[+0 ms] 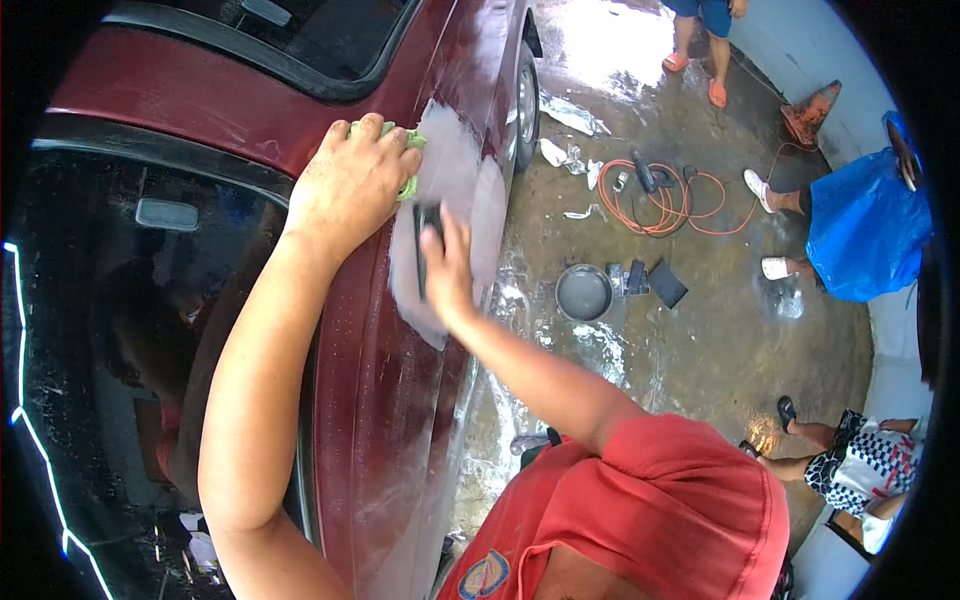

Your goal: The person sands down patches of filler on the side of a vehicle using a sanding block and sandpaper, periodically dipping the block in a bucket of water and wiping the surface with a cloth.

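My left hand point(352, 185) is closed around a crumpled light-green cloth point(409, 188), pressed against the upper edge of a dark red car's side point(350, 370). Just right of it, my right hand point(448, 268) grips a dark flat sanding block point(428, 216), which lies against a pale grey filler patch point(447, 150). My right hand is slightly blurred. Wet whitish residue streaks the panel around the patch, and droplets dot the red paint below.
On the wet floor stand a grey basin point(584, 292) and dark abrasive sheets point(667, 284). Beyond them lie a coiled orange hose point(640, 222) and a dark power tool point(643, 176). An orange cone point(811, 113) leans by the wall. Three other people are around, one in a blue cover point(868, 230).
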Available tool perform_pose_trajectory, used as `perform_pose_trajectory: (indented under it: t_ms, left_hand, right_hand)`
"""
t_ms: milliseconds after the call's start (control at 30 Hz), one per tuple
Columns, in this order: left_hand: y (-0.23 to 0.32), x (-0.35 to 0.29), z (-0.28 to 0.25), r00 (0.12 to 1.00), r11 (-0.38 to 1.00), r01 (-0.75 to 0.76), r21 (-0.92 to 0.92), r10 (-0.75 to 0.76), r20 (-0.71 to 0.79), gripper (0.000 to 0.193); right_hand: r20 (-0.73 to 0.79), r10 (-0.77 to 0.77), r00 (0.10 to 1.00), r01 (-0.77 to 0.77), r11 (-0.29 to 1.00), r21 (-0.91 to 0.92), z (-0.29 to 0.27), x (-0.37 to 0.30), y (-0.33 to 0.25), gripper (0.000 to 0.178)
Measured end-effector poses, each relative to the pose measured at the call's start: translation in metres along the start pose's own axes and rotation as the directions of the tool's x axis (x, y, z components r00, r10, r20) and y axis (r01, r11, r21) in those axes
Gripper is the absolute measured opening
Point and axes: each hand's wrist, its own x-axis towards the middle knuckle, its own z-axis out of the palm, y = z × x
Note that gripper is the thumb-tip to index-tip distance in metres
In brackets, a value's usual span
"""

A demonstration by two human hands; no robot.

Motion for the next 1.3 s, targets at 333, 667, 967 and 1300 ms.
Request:
perform_pose_trajectory:
  t_ms: [333, 667, 967, 1300]
  left_hand:
    - [-0.001, -0.001, -0.001, 0.998, 1.000, 0.010, -0.005, -0.010, 0.058, 0.038]
    - [-0.004, -0.001, 0.000, 0.998, 1.000, 0.000, -0.014, 0.000, 0.063, 0.034]
    - [-0.005, -0.001, 0.003, 0.998, 1.000, -0.004, 0.013, 0.004, 0.057, 0.032]
    - [-0.003, -0.001, 0.001, 0.999, 1.000, 0.004, -0.027, -0.003, 0.054, 0.036]
  right_hand:
    - [-0.017, 0.162, 0.987, -0.156, 0.969, 0.192, 0.000, 0.076, 0.032, 0.052]
    - [0.005, 0.211, 0.977, -0.202, 0.926, 0.318, 0.006, 0.105, 0.019, 0.053]
    - [-0.017, -0.131, 0.991, 0.129, 0.987, -0.092, 0.007, 0.057, 0.019, 0.055]
    - [0.005, -0.108, 0.994, 0.108, 0.993, -0.050, 0.005, 0.018, 0.024, 0.054]
